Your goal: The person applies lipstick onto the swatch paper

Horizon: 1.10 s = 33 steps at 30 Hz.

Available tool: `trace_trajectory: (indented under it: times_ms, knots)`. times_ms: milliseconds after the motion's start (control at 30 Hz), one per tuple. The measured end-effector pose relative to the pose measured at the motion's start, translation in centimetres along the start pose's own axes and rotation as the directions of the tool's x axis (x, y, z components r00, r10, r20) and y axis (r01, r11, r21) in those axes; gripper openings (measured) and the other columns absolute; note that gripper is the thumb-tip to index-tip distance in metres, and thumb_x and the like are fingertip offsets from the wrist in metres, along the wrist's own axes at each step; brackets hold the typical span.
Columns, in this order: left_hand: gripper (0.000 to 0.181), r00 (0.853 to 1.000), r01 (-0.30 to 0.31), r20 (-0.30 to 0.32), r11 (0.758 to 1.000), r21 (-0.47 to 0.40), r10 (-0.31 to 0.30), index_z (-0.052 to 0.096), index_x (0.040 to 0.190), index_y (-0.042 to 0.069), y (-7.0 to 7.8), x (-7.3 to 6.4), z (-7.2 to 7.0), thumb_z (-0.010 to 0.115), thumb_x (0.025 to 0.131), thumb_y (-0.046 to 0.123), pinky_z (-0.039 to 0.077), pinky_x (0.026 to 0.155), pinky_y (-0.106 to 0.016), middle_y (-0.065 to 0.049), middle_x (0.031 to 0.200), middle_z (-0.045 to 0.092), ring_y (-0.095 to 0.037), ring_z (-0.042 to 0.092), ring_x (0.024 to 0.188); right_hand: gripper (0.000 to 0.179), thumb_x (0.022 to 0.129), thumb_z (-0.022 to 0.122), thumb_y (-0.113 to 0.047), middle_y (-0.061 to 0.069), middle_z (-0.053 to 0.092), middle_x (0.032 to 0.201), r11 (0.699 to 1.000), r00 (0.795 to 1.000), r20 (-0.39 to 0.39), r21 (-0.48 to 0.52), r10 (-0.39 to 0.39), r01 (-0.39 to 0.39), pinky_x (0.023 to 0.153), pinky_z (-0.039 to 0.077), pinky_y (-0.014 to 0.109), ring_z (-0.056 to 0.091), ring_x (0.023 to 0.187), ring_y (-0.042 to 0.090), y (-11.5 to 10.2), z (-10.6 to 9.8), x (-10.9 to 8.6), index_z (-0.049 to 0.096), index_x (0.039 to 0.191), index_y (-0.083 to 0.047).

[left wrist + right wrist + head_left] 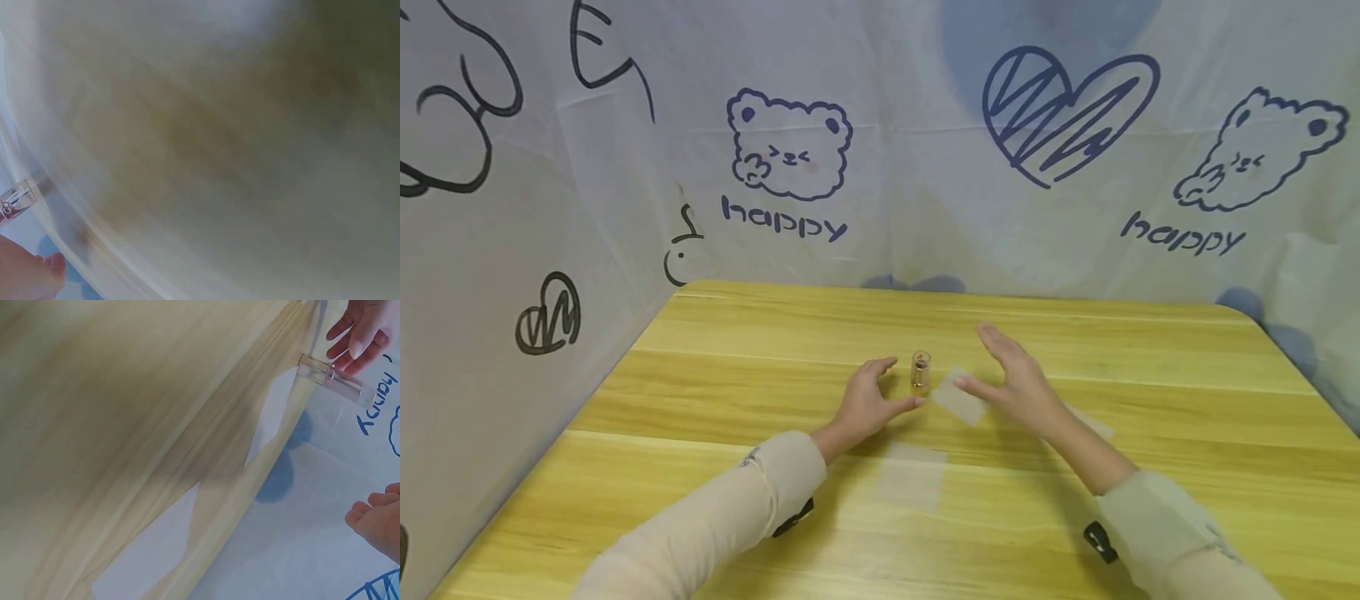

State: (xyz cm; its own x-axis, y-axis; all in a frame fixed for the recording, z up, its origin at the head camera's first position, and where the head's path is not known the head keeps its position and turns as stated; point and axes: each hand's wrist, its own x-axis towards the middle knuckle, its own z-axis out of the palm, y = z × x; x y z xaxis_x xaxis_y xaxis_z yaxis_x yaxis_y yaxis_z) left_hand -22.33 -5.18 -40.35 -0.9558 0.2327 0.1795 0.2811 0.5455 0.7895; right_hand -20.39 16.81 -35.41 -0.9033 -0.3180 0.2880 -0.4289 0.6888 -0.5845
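Note:
A small clear cylinder with a gold-toned inner part [920,373] stands upright on the wooden table [760,333]; its exact kind is not plain. Beside it, on the left, is my left hand [868,404], thumb and fingers spread apart with the cylinder near their tips and nothing gripped. My right hand [1022,392] hovers to the right over the table, fingers extended and thumb apart, holding nothing. In the right wrist view the clear cylinder [337,381] appears close to the left hand's fingers [362,337]; whether they touch cannot be told. The left wrist view shows only part of the cylinder [15,200].
A thin whitish square sheet [958,398] lies between the hands. Another pale sheet [913,475] is nearer the front, and a third [1088,422] is partly hidden by the right forearm. A white cloth with drawings [887,167] hangs behind and left of the table.

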Motion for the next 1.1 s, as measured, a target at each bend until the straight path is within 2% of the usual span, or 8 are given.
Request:
trace_trajectory:
  times_ms: [367,633,867,1100]
  knots:
    - [0.065,0.998,0.063,0.007,0.995,-0.075,-0.063,0.048,0.126,-0.007,0.3,0.7,1.6,0.078,0.075,0.021,0.042,0.104,-0.045,-0.024,0.13,0.051,-0.038,0.048,0.121,0.063,0.085,0.068,-0.021,0.027,0.042,0.138,0.999,1.0,0.003,0.044,-0.012,0.012,0.106,0.035,0.053,0.039,0.129,0.042,-1.3,1.7,1.9,0.041,0.134,0.008]
    - [0.051,0.998,0.025,-0.051,0.998,-0.052,-0.028,0.057,0.115,-0.009,0.4,0.8,2.2,0.076,0.077,0.02,0.048,0.096,-0.045,-0.024,0.117,0.059,-0.037,0.056,0.109,0.05,0.085,0.067,-0.019,0.027,0.057,0.122,0.999,1.0,-0.024,0.048,0.011,-0.01,0.092,0.05,0.051,0.056,0.11,0.043,-2.4,3.1,3.3,0.052,0.127,0.005]
    - [0.045,0.998,0.021,-0.067,0.999,-0.039,-0.024,0.06,0.109,-0.01,0.4,0.9,2.4,0.076,0.078,0.017,0.05,0.094,-0.045,-0.025,0.111,0.062,-0.037,0.059,0.105,0.045,0.087,0.065,-0.017,0.023,0.058,0.123,0.995,1.0,-0.01,0.097,0.03,-0.029,0.092,0.051,0.047,0.059,0.107,0.038,-2.5,4.1,3.9,0.054,0.124,0.005]
    - [0.037,0.997,-0.01,-0.081,1.0,0.017,0.011,0.063,0.103,-0.01,0.3,1.0,2.5,0.076,0.075,0.011,0.051,0.091,-0.044,-0.023,0.105,0.064,-0.037,0.061,0.101,0.038,0.087,0.064,-0.013,0.02,0.065,0.113,0.988,0.998,-0.012,0.14,0.063,-0.061,0.088,0.054,0.042,0.063,0.101,0.034,-2.4,4.6,3.8,0.057,0.12,0.005]
